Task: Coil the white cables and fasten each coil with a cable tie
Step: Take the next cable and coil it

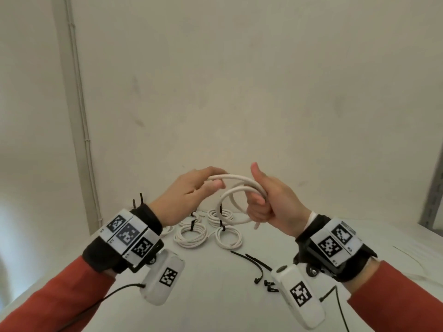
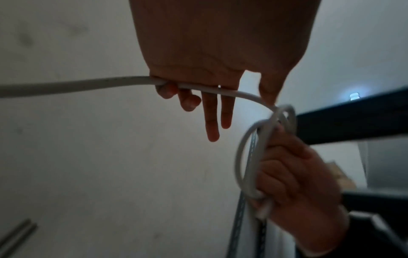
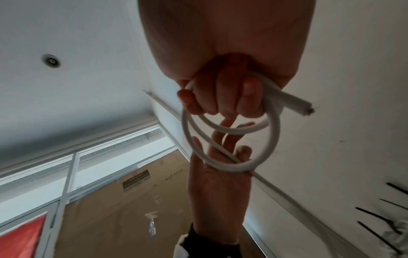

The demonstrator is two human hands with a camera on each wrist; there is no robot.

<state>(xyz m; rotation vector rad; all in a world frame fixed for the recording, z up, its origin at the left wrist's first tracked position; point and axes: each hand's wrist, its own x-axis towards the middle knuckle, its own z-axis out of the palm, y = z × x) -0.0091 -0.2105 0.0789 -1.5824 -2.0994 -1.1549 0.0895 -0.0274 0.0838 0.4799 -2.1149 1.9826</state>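
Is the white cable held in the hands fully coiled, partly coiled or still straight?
Partly coiled. The right hand grips about two loops of the cable, while the left hand holds an uncoiled stretch.

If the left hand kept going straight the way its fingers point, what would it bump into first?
Most likely the right hand, which grips the white cable loops. The left hand points rightward along the strand it holds, though depth between the hands is hard to judge.
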